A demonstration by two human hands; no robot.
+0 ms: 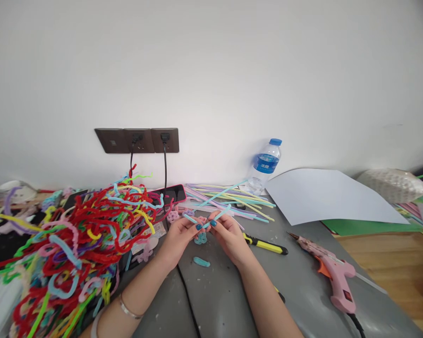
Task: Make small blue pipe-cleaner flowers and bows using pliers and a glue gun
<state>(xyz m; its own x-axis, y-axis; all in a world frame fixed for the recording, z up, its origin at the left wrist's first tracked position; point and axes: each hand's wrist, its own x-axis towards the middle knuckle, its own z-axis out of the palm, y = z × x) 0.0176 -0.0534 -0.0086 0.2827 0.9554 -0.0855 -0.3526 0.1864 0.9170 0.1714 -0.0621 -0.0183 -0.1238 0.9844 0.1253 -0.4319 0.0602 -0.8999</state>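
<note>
- Left forearm and right forearm come in from the bottom edge, slanting inward.
- Black cable crosses the desk between them; a sideways arm swing could snag it.
- Glue gun lies right of the right forearm, well apart; if it's hot, an outward reach could mean a burn.
- Short light-blue piece sits loose below the hands; a dropped wrist could brush it away.
- Left hand and right hand nearly meet, wrists low, fingers curled, thumbs toward each other.
- Grip: thumb and finger of each pinch the light-blue pipe cleaner, raised in front of the chest; one bent strip or two, can't tell.
- Slack pinch could let it spring loose; twisting too hard could kink it.
- Teal loops just under the fingertips could get squashed if hands drop.
</note>
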